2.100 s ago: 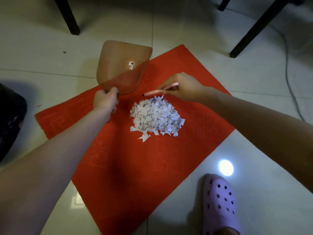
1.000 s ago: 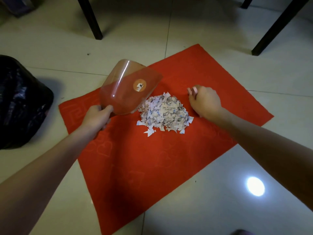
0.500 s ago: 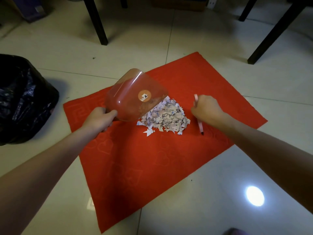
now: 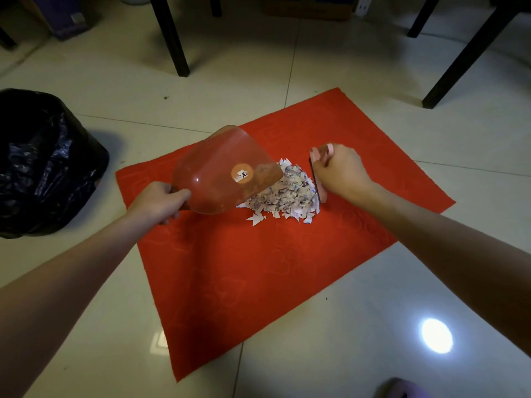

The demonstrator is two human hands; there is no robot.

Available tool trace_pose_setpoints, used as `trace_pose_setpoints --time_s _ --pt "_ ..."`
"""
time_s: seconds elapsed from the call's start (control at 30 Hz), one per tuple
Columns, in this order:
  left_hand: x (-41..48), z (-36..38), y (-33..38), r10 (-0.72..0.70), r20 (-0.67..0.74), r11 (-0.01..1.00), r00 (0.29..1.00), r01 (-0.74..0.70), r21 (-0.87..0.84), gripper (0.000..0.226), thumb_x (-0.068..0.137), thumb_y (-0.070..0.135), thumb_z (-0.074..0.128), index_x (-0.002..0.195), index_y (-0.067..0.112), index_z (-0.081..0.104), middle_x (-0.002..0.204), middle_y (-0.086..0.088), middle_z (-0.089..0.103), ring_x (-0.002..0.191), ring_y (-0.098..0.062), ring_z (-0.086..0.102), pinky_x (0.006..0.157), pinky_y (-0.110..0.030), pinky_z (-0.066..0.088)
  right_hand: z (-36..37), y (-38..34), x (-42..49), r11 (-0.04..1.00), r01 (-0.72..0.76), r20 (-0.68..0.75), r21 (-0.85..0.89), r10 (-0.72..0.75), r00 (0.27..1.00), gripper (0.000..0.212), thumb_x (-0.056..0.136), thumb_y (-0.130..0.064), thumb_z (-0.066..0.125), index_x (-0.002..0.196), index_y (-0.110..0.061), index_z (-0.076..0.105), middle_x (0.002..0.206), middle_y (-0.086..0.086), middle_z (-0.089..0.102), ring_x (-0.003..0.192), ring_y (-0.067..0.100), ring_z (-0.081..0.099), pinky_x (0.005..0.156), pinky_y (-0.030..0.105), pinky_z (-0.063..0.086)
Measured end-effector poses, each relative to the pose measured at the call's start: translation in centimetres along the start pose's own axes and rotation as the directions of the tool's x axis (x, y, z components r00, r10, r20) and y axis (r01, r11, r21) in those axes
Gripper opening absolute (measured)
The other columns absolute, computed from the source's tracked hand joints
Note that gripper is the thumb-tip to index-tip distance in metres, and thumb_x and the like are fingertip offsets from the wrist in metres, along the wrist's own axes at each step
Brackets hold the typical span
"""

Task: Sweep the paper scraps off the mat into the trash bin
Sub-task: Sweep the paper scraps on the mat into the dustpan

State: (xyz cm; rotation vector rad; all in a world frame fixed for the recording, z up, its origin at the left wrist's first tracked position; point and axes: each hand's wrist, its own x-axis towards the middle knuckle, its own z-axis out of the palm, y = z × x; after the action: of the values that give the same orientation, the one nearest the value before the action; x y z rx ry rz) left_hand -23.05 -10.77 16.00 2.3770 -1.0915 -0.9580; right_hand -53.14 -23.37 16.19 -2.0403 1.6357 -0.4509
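Left hand [image 4: 161,203]: fingers wrapped around the handle of a translucent orange dustpan [image 4: 227,174], pan tilted with its front edge down on the left side of the paper scraps [image 4: 283,193], partly covering them. Round sticker on the pan's upper face.

Right hand [image 4: 340,172]: fingers curled around a small pink hand brush [image 4: 318,170], dark bristle edge against the right side of the pile.

Scraps sit in one heap between pan and brush, all on the red mat [image 4: 287,254], toward its far half. A few loose pieces lie at the near edge of the heap.

Mat lies flat on the tiled floor [image 4: 373,326], rotated relative to the tile lines. Trash bin with black bag liner [image 4: 43,165] is on the floor off the mat's left corner, well apart from the pile. Dark furniture legs [image 4: 169,35] stand beyond the mat. Bright light reflection on the tiles lower right.
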Motion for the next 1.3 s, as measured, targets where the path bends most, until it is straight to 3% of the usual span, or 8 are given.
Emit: trace_pose_setpoints --time_s 0.2,0.43,0.57,0.7,0.83,1.07,1.2,1.3 --pt "-0.6 -1.2 -2.0 -0.033 0.034 0.999 0.999 0.032 0.021 0.021 0.086 0.025 0.059 0.078 0.006 0.063 0.056 -0.008 0.057 0.046 -0.019 0.047 0.049 -0.026 0.037 -0.9 -1.6 0.7 0.992 0.098 -0.092 -0.083 -0.106 0.99 0.023 0.092 -0.028 0.05 0.103 -0.016 0.066 0.089 0.006 0.067 0.078 0.027 0.062 0.06 0.033 0.048" --pt "-2.3 -1.8 -4.2 -0.177 0.092 0.98 0.98 0.167 0.104 0.021 0.083 0.026 0.061 0.072 0.007 0.061 0.053 -0.007 0.055 0.046 -0.018 0.045 0.046 -0.024 0.033 0.7 -4.2 2.3 0.974 0.222 -0.054 -0.054 -0.225 0.973 0.023 0.092 -0.03 0.05 0.105 -0.024 0.068 0.085 0.001 0.069 0.069 0.021 0.061 0.051 0.024 0.038" --pt "-3.3 -2.4 -4.5 -0.191 0.091 0.978 0.977 0.181 0.105 0.022 0.083 0.023 0.059 0.067 0.007 0.06 0.049 -0.005 0.052 0.044 -0.016 0.041 0.046 -0.024 0.031 1.8 -6.3 3.1 0.943 0.324 0.018 -0.069 -0.324 0.946 0.024 0.092 -0.031 0.057 0.114 -0.03 0.067 0.1 -0.001 0.071 0.087 0.02 0.064 0.063 0.029 0.046" --pt "-3.7 -4.0 -4.9 -0.23 0.093 0.961 0.969 0.212 0.175 0.025 0.084 0.024 0.058 0.066 0.006 0.061 0.048 -0.005 0.052 0.044 -0.017 0.041 0.045 -0.024 0.031 2.7 -7.9 4.5 0.943 0.323 0.085 -0.082 -0.316 0.945 0.023 0.089 -0.036 0.061 0.11 -0.031 0.069 0.106 -0.002 0.071 0.096 0.02 0.064 0.075 0.04 0.055" --pt "-4.2 -4.2 -5.8 -0.271 0.101 0.929 0.957 0.233 0.287 0.026 0.082 0.026 0.058 0.064 0.008 0.06 0.045 -0.003 0.054 0.045 -0.018 0.044 0.05 -0.026 0.034 4.2 -8.6 5.7 0.948 0.294 0.161 -0.123 -0.273 0.948 0.025 0.088 -0.038 0.063 0.112 -0.032 0.068 0.106 -0.003 0.071 0.091 0.017 0.064 0.073 0.037 0.055" --pt "-3.7 -2.5 -5.6 -0.248 0.108 0.947 0.963 0.217 0.235 0.024 0.08 0.028 0.056 0.069 0.007 0.061 0.049 -0.004 0.056 0.045 -0.02 0.045 0.052 -0.025 0.035 6.2 -9.1 6.3 0.945 0.277 0.214 -0.175 -0.238 0.947 0.023 0.087 -0.032 0.066 0.108 -0.024 0.071 0.102 0.002 0.071 0.089 0.02 0.066 0.077 0.04 0.056" --pt "-3.2 -2.1 -5.0 -0.237 0.124 0.95 0.964 0.203 0.236 0.02 0.078 0.025 0.056 0.069 0.008 0.059 0.05 -0.004 0.055 0.044 -0.019 0.044 0.05 -0.025 0.033 6.9 -9.5 6.3 0.936 0.299 0.364 -0.185 -0.218 0.906 0.033 0.086 -0.04 0.064 0.102 -0.012 0.068 0.096 0.005 0.068 0.082 0.021 0.064 0.07 0.034 0.054" --pt "-2.9 -2.3 -5.0 -0.235 0.134 0.948 0.963 0.196 0.252 0.019 0.075 0.026 0.056 0.068 0.009 0.061 0.05 -0.004 0.056 0.046 -0.02 0.045 0.051 -0.027 0.034 6.9 -9.6 5.8 0.9 0.375 0.47 -0.222 -0.238 0.85 0.032 0.085 -0.04 0.065 0.106 -0.016 0.068 0.102 0.005 0.068 0.088 0.022 0.064 0.08 0.04 0.055"
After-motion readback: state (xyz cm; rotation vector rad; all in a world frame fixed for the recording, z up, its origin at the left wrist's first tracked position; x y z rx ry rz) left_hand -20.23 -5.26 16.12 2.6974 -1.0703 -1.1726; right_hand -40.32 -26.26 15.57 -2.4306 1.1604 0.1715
